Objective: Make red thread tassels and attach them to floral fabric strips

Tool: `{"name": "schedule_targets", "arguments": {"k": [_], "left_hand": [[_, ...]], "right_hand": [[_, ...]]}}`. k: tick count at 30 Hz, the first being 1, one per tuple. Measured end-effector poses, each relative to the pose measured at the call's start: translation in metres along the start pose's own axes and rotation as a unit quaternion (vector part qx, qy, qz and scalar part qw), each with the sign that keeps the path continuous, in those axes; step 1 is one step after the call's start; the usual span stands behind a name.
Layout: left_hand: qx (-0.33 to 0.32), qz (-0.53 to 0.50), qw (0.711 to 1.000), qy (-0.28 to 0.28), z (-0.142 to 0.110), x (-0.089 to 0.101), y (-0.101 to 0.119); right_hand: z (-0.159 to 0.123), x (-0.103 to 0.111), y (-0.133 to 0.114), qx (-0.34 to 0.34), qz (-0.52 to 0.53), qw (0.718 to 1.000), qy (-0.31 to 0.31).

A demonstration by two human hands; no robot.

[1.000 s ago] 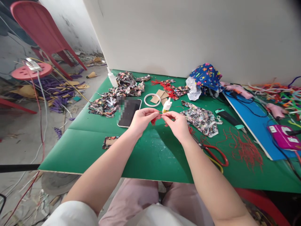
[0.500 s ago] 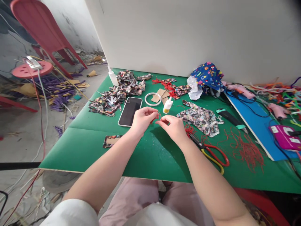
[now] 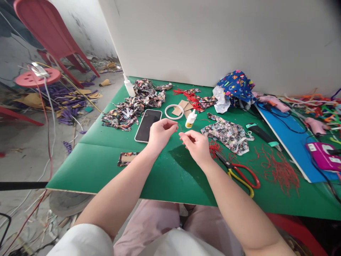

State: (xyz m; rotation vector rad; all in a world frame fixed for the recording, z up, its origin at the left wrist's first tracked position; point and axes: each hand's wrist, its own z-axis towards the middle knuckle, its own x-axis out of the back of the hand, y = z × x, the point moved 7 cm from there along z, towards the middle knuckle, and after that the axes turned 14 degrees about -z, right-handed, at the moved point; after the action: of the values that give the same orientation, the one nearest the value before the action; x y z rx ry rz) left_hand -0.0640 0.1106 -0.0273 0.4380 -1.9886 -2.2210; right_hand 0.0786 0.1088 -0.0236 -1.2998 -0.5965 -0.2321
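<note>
Over the green table, my left hand [image 3: 163,134] and my right hand [image 3: 196,145] are close together, both with fingers pinched. A thin red cord [image 3: 180,127] runs between their fingertips; much of it is hidden by the fingers. Just beyond them stands a small white glue bottle [image 3: 190,120] with a yellow label. A phone [image 3: 148,125] lies beside my left hand. Near my right wrist are scissors [image 3: 231,165] with red and yellow handles and a piece of floral fabric [image 3: 226,133]. A small fabric-edged cardboard rectangle [image 3: 127,159] lies left of my left forearm.
Floral scraps [image 3: 121,117] and a white bottle [image 3: 129,86] are at the back left. A white ring [image 3: 174,112] lies by cardboard pieces [image 3: 183,106]. To the right are loose red cords [image 3: 285,174], a utility knife [image 3: 262,135], a blue board [image 3: 287,145] and pink glue guns [image 3: 274,103].
My hands stay close together, with fingertips slightly shifted. Less of the red cord's loop shows between them. The whole view has moved slightly.
</note>
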Motion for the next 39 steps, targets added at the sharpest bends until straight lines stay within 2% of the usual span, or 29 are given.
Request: {"name": "schedule_targets", "arguments": {"k": [1,3,6,10,12,14,17,20,22,24,26,28,31,34,39], "left_hand": [[-0.001,0.012,1.0,-0.005,0.0,-0.001,0.0],[0.007,0.007,1.0,-0.015,-0.001,-0.002,-0.001],[0.011,-0.016,0.999,-0.025,-0.002,-0.006,-0.002],[0.009,-0.011,0.999,-0.046,-0.005,-0.012,-0.002],[0.015,-0.011,0.998,-0.057,-0.005,-0.014,-0.004],[0.022,-0.01,0.998,-0.064,-0.006,-0.015,-0.005],[0.009,0.015,0.998,-0.06,-0.005,-0.013,-0.004],[-0.023,0.071,0.996,-0.048,-0.004,-0.01,-0.002],[-0.025,0.098,0.994,-0.049,-0.004,-0.009,-0.002],[-0.007,0.105,0.992,-0.067,-0.004,-0.012,-0.004],[0.025,0.089,0.991,-0.094,-0.005,-0.016,-0.006],[0.054,0.06,0.99,-0.115,-0.007,-0.02,-0.007],[0.076,0.023,0.99,-0.119,-0.008,-0.022,-0.006],[0.085,0.016,0.99,-0.114,-0.008,-0.021,-0.007],[0.075,0.018,0.99,-0.116,-0.008,-0.021,-0.008]], "right_hand": [[0.0,0.006,-0.002,0.012,-0.023,0.999,0.031],[0.001,0.007,-0.001,0.013,-0.041,0.998,0.035],[0.005,-0.007,0.009,-0.024,-0.02,0.999,-0.034],[0.005,-0.028,0.023,-0.117,0.118,0.979,-0.119],[0.004,-0.032,0.027,-0.151,0.179,0.963,-0.132],[0.004,-0.031,0.028,-0.163,0.193,0.959,-0.128],[0.007,-0.019,0.027,-0.129,0.136,0.978,-0.095],[0.011,0.001,0.014,-0.016,-0.027,0.999,-0.019],[0.01,0.012,0.001,0.076,-0.148,0.985,0.038],[0.008,0.018,-0.007,0.128,-0.217,0.965,0.074],[0.009,0.021,-0.007,0.131,-0.229,0.961,0.084],[0.011,0.022,-0.003,0.106,-0.202,0.97,0.079],[0.015,0.019,0.007,0.045,-0.105,0.993,0.028],[0.017,0.013,0.014,0.001,-0.018,1.0,-0.023],[0.018,0.015,0.01,0.021,-0.011,1.0,-0.003]]}}
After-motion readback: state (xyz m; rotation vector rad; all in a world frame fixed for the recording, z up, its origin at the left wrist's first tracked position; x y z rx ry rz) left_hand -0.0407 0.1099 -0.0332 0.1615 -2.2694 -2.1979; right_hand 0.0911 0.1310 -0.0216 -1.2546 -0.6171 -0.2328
